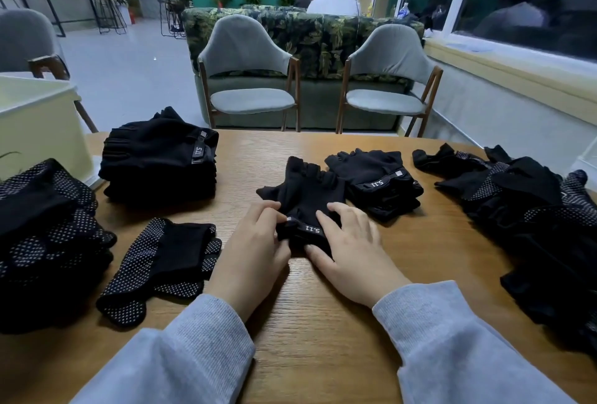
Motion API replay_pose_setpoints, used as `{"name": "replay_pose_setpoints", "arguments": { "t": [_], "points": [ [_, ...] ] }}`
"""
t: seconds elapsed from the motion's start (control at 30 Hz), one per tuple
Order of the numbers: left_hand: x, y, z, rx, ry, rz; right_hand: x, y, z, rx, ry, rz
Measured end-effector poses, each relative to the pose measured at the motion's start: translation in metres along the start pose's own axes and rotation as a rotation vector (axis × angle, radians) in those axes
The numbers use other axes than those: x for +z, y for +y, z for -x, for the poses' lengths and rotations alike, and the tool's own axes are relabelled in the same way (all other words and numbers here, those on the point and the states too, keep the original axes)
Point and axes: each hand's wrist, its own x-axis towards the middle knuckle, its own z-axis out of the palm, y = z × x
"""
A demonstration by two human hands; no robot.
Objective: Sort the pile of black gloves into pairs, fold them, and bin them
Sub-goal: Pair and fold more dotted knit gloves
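Both hands on one fingerless glove (305, 197) at mid-worktop (323, 323): left hand (255, 248) fingers (274, 210) pinching the cuff's left edge, right hand (352, 252) fingers (326, 224) pressed on and curled round the cuff by the "5.11" tab (312, 228). Neither hand is released; both are grasping the glove at the cuff. It looks like a thin knit: light, limp, no stiffness, so it'll sag and crease wherever it isn't supported. Not fragile, not slippery; fabric on wood should stay put. Best hold is the cuff hem, the thickest bit, then smooth flat toward the finger stubs before folding. Outward: a small stack (381, 177) of tab-up gloves just beyond the right hand, a taller stack (158, 161) far left, a dotted-palm glove (164, 264) beside the left wrist, a dotted heap (48, 229) at the left edge, an unsorted pile (533, 216) at right. Pale bin (38, 126) far left, off the worktop corner; I can't see inside it.
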Motion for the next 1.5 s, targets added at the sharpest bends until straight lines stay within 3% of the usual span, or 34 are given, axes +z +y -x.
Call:
{"name": "replay_pose_setpoints", "arguments": {
  "t": [0.17, 0.33, 0.47, 0.6, 0.77, 1.0, 1.17, 1.33, 1.5],
  "points": [
    [0.005, 0.0, -0.003, 0.114, 0.019, 0.011, -0.001, 0.005, -0.003, -0.073, 0.151, -0.188],
    [0.009, -0.003, -0.007, 0.107, -0.05, 0.026, -0.002, 0.011, -0.007, -0.104, 0.188, -0.251],
    [0.011, -0.007, -0.014, 0.141, 0.023, -0.007, -0.006, 0.011, -0.005, -0.133, 0.159, -0.318],
    [0.01, -0.006, -0.017, 0.133, 0.055, -0.022, -0.002, 0.008, -0.001, -0.149, 0.171, -0.16],
    [0.007, 0.0, -0.015, 0.102, 0.062, 0.019, 0.009, -0.001, -0.003, -0.125, 0.316, -0.019],
    [0.008, 0.005, -0.013, 0.184, 0.095, 0.088, 0.006, -0.004, -0.006, -0.127, 0.228, 0.002],
    [-0.001, 0.0, -0.009, 0.186, -0.042, 0.069, 0.0, 0.004, -0.004, -0.173, 0.366, -0.252],
    [-0.009, -0.003, -0.007, 0.206, 0.187, -0.099, -0.004, 0.003, 0.004, -0.224, 0.427, -0.383],
    [-0.02, 0.003, -0.004, 0.231, 0.202, 0.015, -0.007, -0.001, 0.008, -0.247, 0.52, -0.601]
  ]
}}
